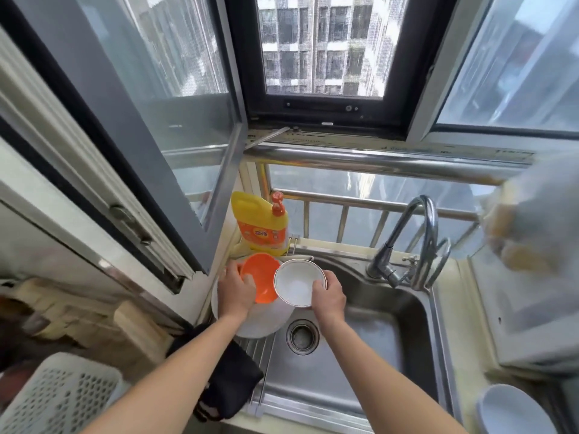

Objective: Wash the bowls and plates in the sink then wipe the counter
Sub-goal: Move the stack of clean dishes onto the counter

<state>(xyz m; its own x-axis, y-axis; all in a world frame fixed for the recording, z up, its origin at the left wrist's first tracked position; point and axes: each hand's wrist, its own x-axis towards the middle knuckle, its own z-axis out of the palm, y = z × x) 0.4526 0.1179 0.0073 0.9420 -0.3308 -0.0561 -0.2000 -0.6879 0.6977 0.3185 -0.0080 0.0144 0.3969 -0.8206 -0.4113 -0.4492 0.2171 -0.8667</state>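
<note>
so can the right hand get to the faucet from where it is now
Probably yes, but not freely: the right hand grips the white bowl over the sink. The faucet stands to its right with nothing between them, so it would need to set the bowl down first.

Orange bowl (258, 281), white gold-rimmed bowl (297, 283), yellow detergent bottle (261, 225), black cloth (230, 380).

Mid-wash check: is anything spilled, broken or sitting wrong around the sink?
Nothing looks spilled or broken. The left hand holds the orange bowl, the right hand the white bowl, both tilted at the sink's left edge. The faucet runs no visible water.
</note>
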